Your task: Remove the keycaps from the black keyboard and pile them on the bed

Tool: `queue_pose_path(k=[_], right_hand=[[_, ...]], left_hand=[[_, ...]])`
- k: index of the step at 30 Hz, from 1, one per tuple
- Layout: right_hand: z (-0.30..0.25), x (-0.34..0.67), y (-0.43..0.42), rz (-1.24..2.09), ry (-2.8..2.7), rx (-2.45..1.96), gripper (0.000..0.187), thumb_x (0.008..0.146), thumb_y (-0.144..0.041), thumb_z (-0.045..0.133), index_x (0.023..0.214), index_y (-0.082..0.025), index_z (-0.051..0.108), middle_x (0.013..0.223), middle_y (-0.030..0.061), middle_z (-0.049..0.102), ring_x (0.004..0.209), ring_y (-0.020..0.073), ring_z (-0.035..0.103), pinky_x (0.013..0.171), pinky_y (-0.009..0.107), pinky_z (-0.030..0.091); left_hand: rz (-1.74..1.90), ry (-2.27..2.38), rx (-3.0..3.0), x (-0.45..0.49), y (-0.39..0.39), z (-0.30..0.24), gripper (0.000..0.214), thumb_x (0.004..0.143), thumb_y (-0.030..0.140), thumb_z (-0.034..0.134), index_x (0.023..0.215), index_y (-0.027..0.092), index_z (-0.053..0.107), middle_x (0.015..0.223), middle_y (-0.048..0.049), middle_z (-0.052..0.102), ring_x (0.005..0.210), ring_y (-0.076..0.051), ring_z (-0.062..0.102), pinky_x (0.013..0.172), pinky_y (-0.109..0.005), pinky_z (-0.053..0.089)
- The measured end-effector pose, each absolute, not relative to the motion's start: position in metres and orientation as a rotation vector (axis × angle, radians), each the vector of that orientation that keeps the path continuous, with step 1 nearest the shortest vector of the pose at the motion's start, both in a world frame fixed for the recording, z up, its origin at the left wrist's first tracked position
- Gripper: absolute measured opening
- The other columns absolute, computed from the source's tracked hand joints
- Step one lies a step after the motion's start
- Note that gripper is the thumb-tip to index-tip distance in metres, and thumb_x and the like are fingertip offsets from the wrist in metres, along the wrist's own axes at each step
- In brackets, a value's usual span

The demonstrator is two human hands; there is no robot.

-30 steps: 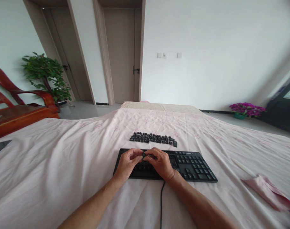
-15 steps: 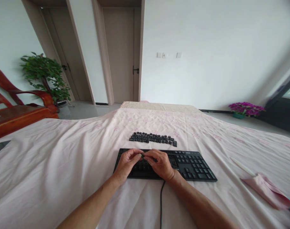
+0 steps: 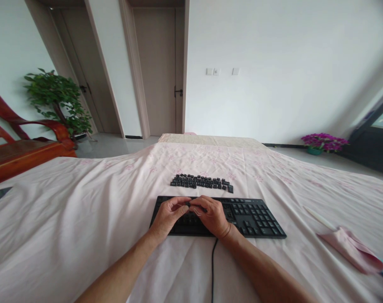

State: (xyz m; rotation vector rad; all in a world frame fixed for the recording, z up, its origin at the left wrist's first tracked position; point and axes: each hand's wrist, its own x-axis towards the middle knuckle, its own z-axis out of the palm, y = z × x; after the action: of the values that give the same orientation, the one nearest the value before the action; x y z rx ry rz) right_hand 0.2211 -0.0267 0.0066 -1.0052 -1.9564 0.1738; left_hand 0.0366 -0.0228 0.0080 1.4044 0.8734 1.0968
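Your two hands meet over the left half of the keyboard (image 3: 246, 218), fingertips close together; your left hand (image 3: 170, 216) seems to pinch a small dark piece (image 3: 188, 204), likely a key, between thumb and fingers; your right hand (image 3: 210, 213) is curled in against it, and whether it grips the piece too I cannot tell; a thin pale strip (image 3: 197, 211) shows at its fingers, too small to make out.

The step in hand looks like close handling of that one piece just above the board; the next move calls for a light, steady pinch, and for the right hand to clear your view of the bare key places, some of which show just beside it; a slip could drop the piece among them.

The keyboard lies flat on the pink sheet (image 3: 99, 202); the loose keys (image 3: 204, 182) lie in uneven rows just beyond its far edge, and a careless reach might scatter them; the cable (image 3: 213, 269) runs from the near edge towards you, between your forearms; the sheet is creased, so small parts could settle in its folds.

To your right, well apart, lie a pink cloth (image 3: 353, 248) and a white stick (image 3: 319, 218); neither stands in the way.
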Motion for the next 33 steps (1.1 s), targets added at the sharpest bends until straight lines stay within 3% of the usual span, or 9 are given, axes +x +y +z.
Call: queue_pose_path(k=[6, 14, 33], right_hand=[[0.0071, 0.2192, -0.0256, 0.168, -1.974, -1.055, 0.015, 0.09, -0.022, 0.053, 0.089, -0.021, 0.069, 0.08, 0.0031, 0.069, 0.072, 0.0142, 0.064, 0.071, 0.024, 0.048], [0.0119, 0.221, -0.0268, 0.216, -2.01, -1.055, 0.015, 0.09, -0.021, 0.052, 0.09, -0.02, 0.067, 0.082, 0.0034, 0.069, 0.074, 0.0142, 0.064, 0.07, 0.023, 0.047], [0.0089, 0.224, -0.0254, 0.246, -2.086, -0.941, 0.015, 0.092, -0.021, 0.049, 0.093, -0.019, 0.063, 0.079, 0.0036, 0.065, 0.072, 0.0138, 0.061, 0.067, 0.023, 0.045]], left_hand=[[1.113, 0.952, 1.429, 0.0379, -0.0237, 0.0092, 0.036, 0.082, 0.041, 0.061, 0.106, 0.015, 0.069, 0.09, -0.0079, 0.073, 0.075, -0.018, 0.067, 0.069, -0.026, 0.05], [1.147, 1.013, 1.358, 0.0404, -0.0247, 0.006, 0.033, 0.079, 0.041, 0.064, 0.094, 0.013, 0.068, 0.077, -0.0061, 0.073, 0.064, -0.015, 0.066, 0.061, -0.022, 0.049], [1.258, 1.005, 1.349, 0.0412, -0.0251, 0.0013, 0.026, 0.071, 0.035, 0.073, 0.083, 0.013, 0.066, 0.071, -0.0012, 0.067, 0.059, -0.011, 0.061, 0.059, -0.02, 0.049]])
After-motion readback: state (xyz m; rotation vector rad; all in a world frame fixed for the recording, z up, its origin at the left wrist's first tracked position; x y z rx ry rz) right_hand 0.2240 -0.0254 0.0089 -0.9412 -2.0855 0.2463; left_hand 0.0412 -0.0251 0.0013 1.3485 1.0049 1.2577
